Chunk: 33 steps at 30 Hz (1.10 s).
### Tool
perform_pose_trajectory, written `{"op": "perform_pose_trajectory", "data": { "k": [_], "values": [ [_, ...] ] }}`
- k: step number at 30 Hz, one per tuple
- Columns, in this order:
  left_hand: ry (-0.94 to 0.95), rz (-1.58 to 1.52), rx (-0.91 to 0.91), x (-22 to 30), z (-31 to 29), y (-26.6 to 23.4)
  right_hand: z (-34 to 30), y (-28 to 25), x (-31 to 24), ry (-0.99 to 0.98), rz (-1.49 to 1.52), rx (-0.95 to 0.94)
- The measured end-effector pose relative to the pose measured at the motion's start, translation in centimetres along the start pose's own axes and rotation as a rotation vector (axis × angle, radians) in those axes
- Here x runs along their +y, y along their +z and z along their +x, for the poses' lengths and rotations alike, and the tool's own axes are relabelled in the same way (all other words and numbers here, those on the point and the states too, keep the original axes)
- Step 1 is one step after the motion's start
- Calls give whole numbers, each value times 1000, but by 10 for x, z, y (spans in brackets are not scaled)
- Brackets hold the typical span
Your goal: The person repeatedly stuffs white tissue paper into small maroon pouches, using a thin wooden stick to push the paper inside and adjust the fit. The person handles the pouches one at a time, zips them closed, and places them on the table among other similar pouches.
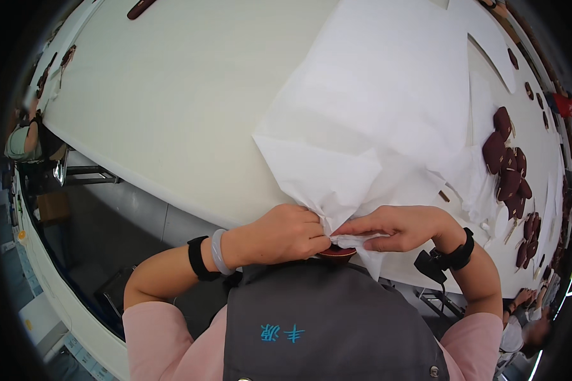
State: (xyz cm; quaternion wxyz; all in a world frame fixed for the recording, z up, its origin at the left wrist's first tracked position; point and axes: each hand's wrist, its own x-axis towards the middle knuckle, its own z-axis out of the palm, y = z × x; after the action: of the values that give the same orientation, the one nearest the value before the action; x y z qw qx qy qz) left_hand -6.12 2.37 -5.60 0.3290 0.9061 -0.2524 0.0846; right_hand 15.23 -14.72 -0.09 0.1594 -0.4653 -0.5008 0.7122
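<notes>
Close to my apron, at the near edge of the table, my left hand [288, 233] and my right hand [400, 228] pinch a sheet of white tissue paper [327, 174] between them. The paper is bunched and creased where the fingers meet, and it spreads away over the table. Just below the fingers shows part of a dark red pouch [338, 252] with a zipper edge; the rest is hidden by hands, paper and apron. My right thumb and fingers close on a fold of the paper. The left fingers are curled tight beside it.
Larger white paper sheets [388, 76] lie across the pale table [171, 108]. Several dark red pouches [508, 181] are piled at the right, with more beyond. A small brown piece [443, 196] lies nearer. Other people [28, 140] stand around the table edges.
</notes>
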Motion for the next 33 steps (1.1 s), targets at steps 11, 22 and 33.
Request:
{"op": "perform_pose_trajectory", "data": {
  "k": [11,22,33],
  "values": [
    [-222,-322,328,-3,-8,3,17,23,8,-150,-116,34],
    [-474,-142,346,19,-6,1,16,28,9,-120,-159,188],
    [-634,-614,467,22,-23,14,2,59,15,-158,290,611]
  ]
}}
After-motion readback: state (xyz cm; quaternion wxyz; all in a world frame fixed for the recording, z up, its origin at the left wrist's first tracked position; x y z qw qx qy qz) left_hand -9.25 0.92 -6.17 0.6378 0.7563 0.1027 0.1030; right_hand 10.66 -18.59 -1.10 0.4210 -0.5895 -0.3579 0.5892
